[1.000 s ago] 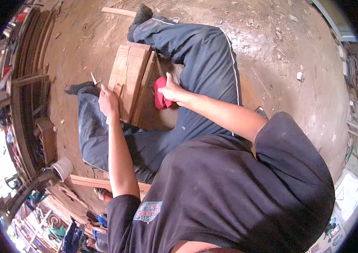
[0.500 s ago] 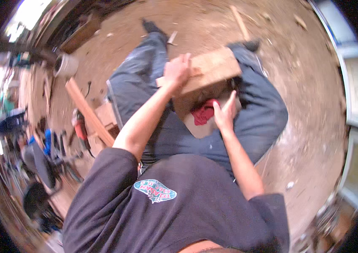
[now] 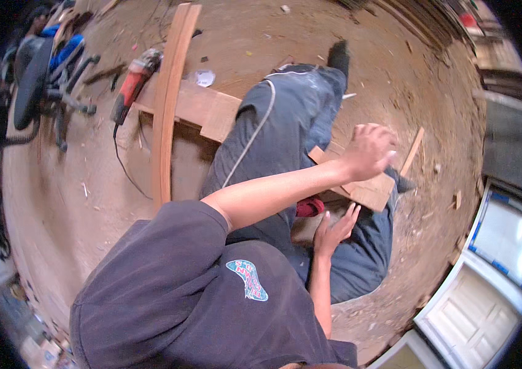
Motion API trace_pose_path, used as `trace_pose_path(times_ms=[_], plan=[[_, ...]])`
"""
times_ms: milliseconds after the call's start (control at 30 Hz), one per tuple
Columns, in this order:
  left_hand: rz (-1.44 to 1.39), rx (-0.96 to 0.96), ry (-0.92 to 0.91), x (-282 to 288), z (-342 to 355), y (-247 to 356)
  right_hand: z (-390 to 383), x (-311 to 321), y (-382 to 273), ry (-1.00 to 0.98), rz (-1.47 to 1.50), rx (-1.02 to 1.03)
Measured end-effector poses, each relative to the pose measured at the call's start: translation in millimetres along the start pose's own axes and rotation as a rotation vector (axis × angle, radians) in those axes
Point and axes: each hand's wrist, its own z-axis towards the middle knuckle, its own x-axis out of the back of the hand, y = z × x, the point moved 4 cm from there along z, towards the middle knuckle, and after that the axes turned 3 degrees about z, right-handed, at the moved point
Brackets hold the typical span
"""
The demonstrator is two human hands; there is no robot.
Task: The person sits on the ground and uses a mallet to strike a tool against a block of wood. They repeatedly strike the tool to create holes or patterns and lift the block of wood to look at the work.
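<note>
A light wooden block (image 3: pixel 371 192) lies across my lap, over my dark blue trousers. Above its top face is my left hand (image 3: pixel 368 150), fingers curled and thumb tip to the right; whatever is under the fingers is hidden. My right hand (image 3: pixel 334 232) is on the near side of the block, fingers stretched out and fingertips at the block's lower edge. Beneath my left forearm a crumpled dark red cloth (image 3: pixel 310 207) shows in part. Beside it, a flat brown piece (image 3: pixel 305 232) is half covered by the block and my hand.
To my left, a long reddish board (image 3: pixel 172 104) rests against a low wooden bench (image 3: pixel 211 111). A red angle grinder (image 3: pixel 133 85) with a trailing cord lies beside it. A thin wood strip (image 3: pixel 412 150) is past the block. White-framed panels (image 3: pixel 500 237) stand at right.
My view has swung left, bringing the grinder and board closer to the middle. My left hand has shifted toward the block's right end. My right hand stays at its near side.
</note>
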Motion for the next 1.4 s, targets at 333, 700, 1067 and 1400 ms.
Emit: trace_pose_path(times_ms=[333, 700, 1067, 1400], plan=[[0.076, 0.452, 0.111, 177, 107, -190, 36, -3, -16, 0.055, -0.139, 0.069], [0.671, 0.878, -0.744, 96, 54, -415, 57, -18, -29, -0.2, -0.205, 0.08], [0.841, 0.585, -0.686, 56, 32, -451, 66, -11, -36, -0.163, -0.07, 0.141], [0.899, 0.333, -0.539, 98, 65, -389, 68, -1, -32, -0.155, -0.048, 0.166]])
